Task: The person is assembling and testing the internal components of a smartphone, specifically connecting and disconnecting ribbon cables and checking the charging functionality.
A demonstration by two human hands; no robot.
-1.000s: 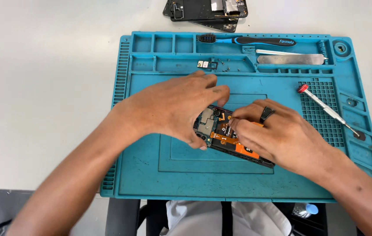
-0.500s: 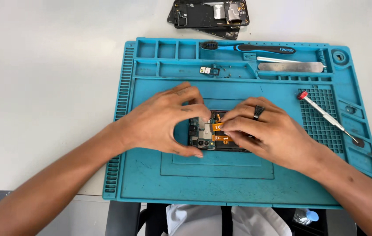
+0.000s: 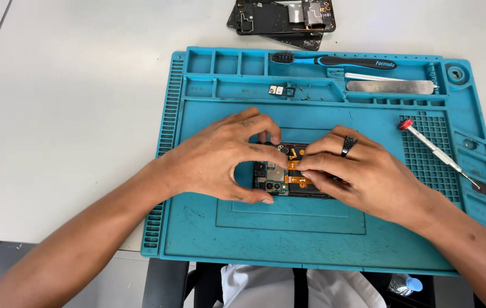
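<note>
An opened smartphone with its back cover off, showing a dark circuit board and orange flex cables (image 3: 286, 174), lies flat near the middle of a turquoise silicone repair mat (image 3: 288, 239) that fills the centre and right of the frame on a white table (image 3: 66, 102).

The left hand (image 3: 220, 159) comes in from the lower left and clamps the left end of the phone: the thumb presses its lower edge and the fingers curl over its upper edge, so the hand is grasping the phone. The right hand (image 3: 363, 171), wearing a dark ring (image 3: 348, 146) on one finger, comes in from the lower right and covers the right part of the phone. Its fingertips are pinched together on the orange cable area at the phone's centre; whether they hold a small part there is too small to tell.

Along the upper edge of the mat lies a toothbrush with a blue and black handle (image 3: 334, 60), and just below it a flat metal spudger (image 3: 391, 86). Small loose metal parts and screws (image 3: 286, 91) sit in a tray compartment above the hands. A slim screwdriver with a red cap (image 3: 437, 153) lies diagonally on the right side of the mat, well apart from the right hand. At the top of the frame, off the mat, rests a black phone frame and back cover (image 3: 283, 20).
</note>
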